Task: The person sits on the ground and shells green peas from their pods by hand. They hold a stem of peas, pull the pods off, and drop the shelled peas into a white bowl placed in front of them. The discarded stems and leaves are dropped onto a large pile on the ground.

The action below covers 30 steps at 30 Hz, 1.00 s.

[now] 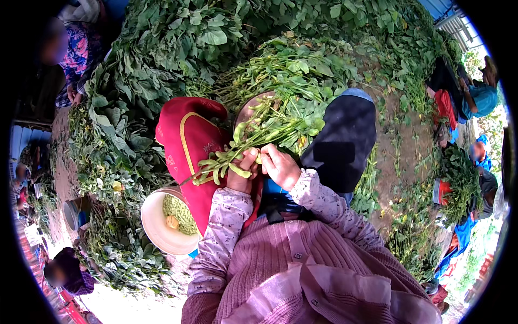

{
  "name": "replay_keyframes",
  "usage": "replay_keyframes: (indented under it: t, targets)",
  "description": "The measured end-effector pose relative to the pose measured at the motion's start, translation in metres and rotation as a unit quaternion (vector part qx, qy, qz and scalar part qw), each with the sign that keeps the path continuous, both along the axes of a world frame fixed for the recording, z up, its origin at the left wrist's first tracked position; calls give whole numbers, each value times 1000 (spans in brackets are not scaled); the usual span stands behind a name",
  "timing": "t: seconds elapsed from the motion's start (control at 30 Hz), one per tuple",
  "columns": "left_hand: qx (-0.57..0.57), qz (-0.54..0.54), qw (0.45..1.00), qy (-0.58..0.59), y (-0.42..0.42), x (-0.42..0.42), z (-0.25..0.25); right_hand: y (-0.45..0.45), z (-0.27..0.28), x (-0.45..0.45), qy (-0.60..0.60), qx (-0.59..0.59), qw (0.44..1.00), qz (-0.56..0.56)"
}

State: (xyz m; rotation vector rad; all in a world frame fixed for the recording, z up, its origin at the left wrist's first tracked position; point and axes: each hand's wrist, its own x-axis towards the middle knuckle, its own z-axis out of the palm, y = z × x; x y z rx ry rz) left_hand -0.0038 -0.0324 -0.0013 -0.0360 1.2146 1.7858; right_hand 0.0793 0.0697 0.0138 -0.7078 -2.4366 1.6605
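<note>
My left hand (243, 172) is closed around a leafy stalk with green soybean pods (221, 162), held over my lap beside a red cloth (198, 129) on my left knee. Close beside it, the bent fingers of my right hand (279, 164) pinch a green pod (259, 158) on the same stalk. Leaves of the stalk reach up and right between my knees, over a round brown container (241, 115) that is partly hidden. Left of my lap, a white bucket (151, 220) holds many shelled green beans (178, 212) and a rounded orange-brown thing (172, 222).
Large heaps of leafy bean plants (133, 77) lie ahead and to the left. A grey bucket (71, 214) stands further left, a red one (443, 191) at right. Several people sit on both sides, one in a flowered top (79, 46). Bare soil (404, 154) shows at right.
</note>
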Motion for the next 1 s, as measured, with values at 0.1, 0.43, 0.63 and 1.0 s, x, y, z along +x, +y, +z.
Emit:
replay_keyframes:
  t: [0.1,0.43,0.63,1.0]
  targets:
    - [-14,17,997,80,4,2,6,0,-2,2,1,-105,994,30]
    - [4,-71,996,52,-7,-10,13,-6,-28,7,102,-387,915,48]
    - [-23,-98,979,177,-3,-3,21,-3,-12,7,60,-179,980,55]
    - [-56,-92,988,114,-12,-5,21,9,-15,3,72,122,990,-29]
